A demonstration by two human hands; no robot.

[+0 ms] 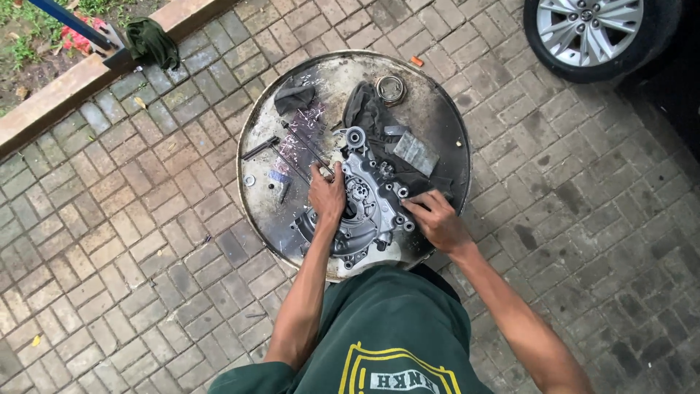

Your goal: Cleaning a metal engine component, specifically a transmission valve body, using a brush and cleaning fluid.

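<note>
The left hand [327,195] curls closed, pressing down on the grey cast-metal engine casing [367,208] lying on the round, rusty steel drum top [445,124], while the right hand [435,218], fingers loosely spread, touches the casing's right edge, both forearms reaching forward.

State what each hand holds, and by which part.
Both hands, left hand and right hand, rest on the engine casing, at its left side and right edge; no lifting grasp shows.
</note>
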